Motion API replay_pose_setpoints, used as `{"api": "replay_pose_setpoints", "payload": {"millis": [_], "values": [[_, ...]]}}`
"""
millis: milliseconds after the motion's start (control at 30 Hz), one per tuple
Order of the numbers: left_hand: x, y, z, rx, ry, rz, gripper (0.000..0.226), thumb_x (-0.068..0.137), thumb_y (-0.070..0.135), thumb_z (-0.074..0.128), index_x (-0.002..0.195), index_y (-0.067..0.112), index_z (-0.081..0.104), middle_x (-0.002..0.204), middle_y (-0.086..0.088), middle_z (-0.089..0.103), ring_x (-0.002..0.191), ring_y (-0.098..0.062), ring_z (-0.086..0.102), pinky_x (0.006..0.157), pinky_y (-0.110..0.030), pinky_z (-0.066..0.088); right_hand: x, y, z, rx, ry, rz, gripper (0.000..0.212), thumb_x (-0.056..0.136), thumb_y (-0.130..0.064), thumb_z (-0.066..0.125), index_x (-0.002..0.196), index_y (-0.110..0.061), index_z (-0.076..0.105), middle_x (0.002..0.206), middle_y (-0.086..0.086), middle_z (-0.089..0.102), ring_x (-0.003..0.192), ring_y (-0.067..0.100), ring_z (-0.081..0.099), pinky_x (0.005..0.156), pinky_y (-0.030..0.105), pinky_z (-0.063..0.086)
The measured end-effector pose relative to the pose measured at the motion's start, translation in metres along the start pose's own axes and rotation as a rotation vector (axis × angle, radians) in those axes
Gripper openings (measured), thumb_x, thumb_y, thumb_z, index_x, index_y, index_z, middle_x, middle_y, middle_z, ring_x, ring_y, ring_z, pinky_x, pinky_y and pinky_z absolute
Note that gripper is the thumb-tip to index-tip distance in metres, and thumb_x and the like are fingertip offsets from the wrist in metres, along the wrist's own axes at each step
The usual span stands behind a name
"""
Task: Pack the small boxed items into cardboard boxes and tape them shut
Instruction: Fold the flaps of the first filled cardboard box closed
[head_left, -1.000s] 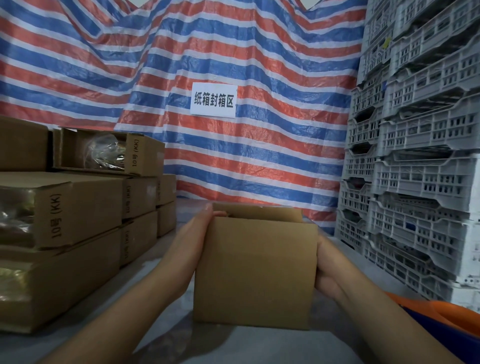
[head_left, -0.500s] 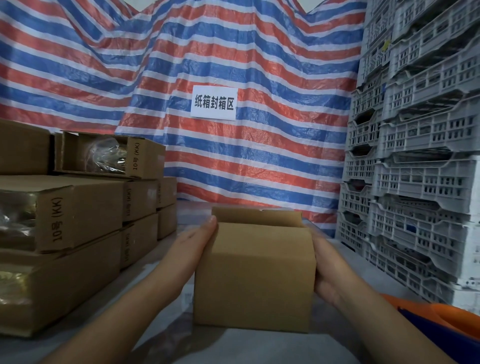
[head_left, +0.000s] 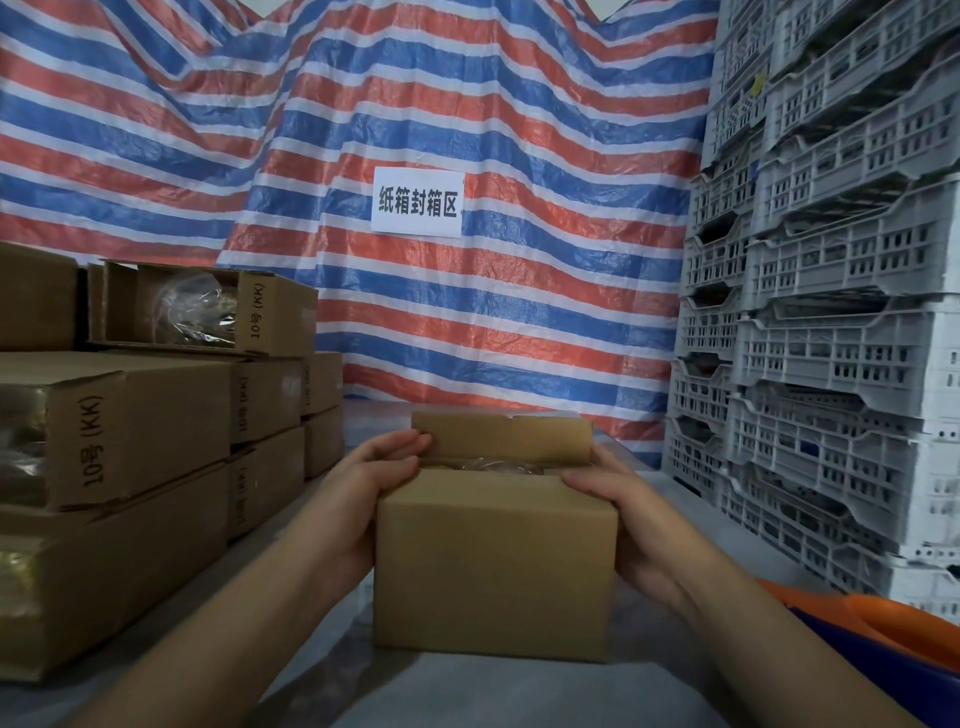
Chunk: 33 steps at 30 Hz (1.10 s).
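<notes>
Hands hold a small cardboard box (head_left: 493, 561) that sits on the grey tabletop (head_left: 467, 696), near the front. Left hand (head_left: 363, 499) wraps its side, fingers curled on the top edge by the upright back flap (head_left: 501, 436). Right hand (head_left: 618, 514) grips the other side the same way. Something in clear plastic (head_left: 488, 465) shows inside. Stacked cardboard boxes (head_left: 130, 447) stand left, grey crates (head_left: 831, 338) right.

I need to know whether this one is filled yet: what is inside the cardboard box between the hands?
Through the gap under the raised far flap of the cardboard box, crinkled clear plastic wrap shows. The near flap and walls hide whatever lies below it.
</notes>
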<state>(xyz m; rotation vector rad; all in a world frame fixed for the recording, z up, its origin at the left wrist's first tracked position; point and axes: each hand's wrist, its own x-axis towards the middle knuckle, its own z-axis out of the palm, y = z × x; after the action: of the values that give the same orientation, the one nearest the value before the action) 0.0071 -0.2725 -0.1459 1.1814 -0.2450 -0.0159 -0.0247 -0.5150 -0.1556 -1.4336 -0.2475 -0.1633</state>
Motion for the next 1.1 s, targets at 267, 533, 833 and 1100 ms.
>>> {"api": "replay_pose_setpoints", "payload": {"millis": [267, 533, 833, 1100], "values": [[0.003, 0.004, -0.004, 0.15, -0.103, 0.13, 0.073, 0.093, -0.003, 0.056, 0.151, 0.034, 0.03, 0.147, 0.014, 0.044, 0.129, -0.007, 0.044, 0.084, -0.022, 0.044, 0.004, -0.002, 0.001, 0.084, 0.017, -0.075, 0.072, 0.071, -0.006, 0.075, 0.133, -0.041, 0.057, 0.118, 0.005, 0.072, 0.101, 0.031, 0.072, 0.07, 0.034, 0.059], [-0.005, 0.007, -0.006, 0.502, -0.011, 0.258, 0.012, 0.09, 0.021, 0.067, 0.095, 0.026, 0.077, 0.094, 0.007, 0.073, 0.099, -0.013, 0.063, 0.081, -0.026, 0.045, 0.0, -0.002, 0.002, -0.071, 0.159, -0.069, 0.013, 0.087, -0.013, 0.07, 0.085, -0.023, 0.078, 0.104, 0.005, 0.07, 0.086, 0.019, 0.069, 0.063, 0.026, 0.051], [-0.003, 0.017, -0.003, 0.754, 0.021, 0.25, 0.012, 0.092, 0.028, 0.066, 0.089, 0.023, 0.076, 0.092, 0.008, 0.07, 0.095, -0.01, 0.061, 0.079, -0.027, 0.044, -0.003, -0.002, 0.002, -0.164, 0.19, -0.025, 0.014, 0.088, -0.019, 0.069, 0.079, -0.022, 0.078, 0.092, 0.011, 0.071, 0.092, 0.029, 0.062, 0.082, 0.041, 0.044], [-0.023, 0.013, 0.055, 1.458, -0.295, 0.601, 0.057, 0.097, 0.059, 0.038, 0.149, 0.036, 0.033, 0.155, 0.012, 0.034, 0.142, -0.009, 0.03, 0.113, -0.034, 0.025, -0.001, -0.002, 0.002, -0.135, 0.21, -0.017, 0.008, 0.087, -0.017, 0.071, 0.086, -0.019, 0.078, 0.104, 0.015, 0.072, 0.102, 0.032, 0.064, 0.091, 0.046, 0.049]]}}
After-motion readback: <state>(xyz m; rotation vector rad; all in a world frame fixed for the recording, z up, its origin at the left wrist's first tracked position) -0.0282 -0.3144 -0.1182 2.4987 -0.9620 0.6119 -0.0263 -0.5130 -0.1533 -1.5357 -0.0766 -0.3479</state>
